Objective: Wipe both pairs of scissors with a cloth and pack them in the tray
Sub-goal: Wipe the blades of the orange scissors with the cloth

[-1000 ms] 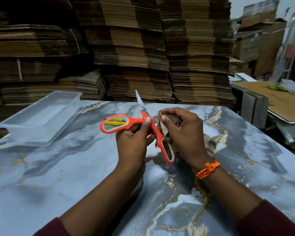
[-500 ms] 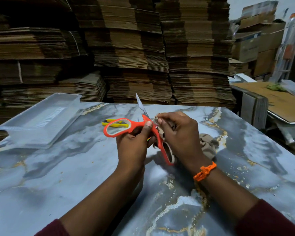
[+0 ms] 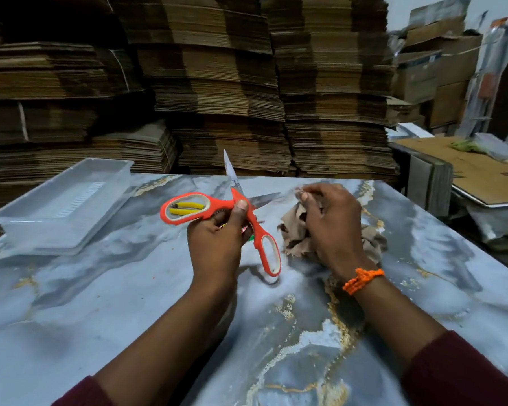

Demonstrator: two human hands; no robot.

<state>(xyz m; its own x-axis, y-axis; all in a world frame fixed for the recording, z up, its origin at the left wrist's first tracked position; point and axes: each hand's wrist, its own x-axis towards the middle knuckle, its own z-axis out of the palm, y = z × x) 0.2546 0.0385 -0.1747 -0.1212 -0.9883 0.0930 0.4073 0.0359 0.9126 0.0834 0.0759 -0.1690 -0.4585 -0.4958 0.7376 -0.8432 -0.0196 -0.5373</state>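
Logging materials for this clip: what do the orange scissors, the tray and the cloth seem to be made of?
The orange scissors: shiny metal blades, matte orange handles, likely plastic or rubber. The tray: translucent glossy plastic, apparently. The cloth: soft beige fabric, crumpled, frayed edges.

The table before me has a blue-grey marble pattern with gold veins. Behind its far edge, stacks of flattened cardboard rise past the top of my view. To my right stand cardboard boxes and, nearer, a flat cardboard sheet. An orange bead bracelet circles my right wrist.
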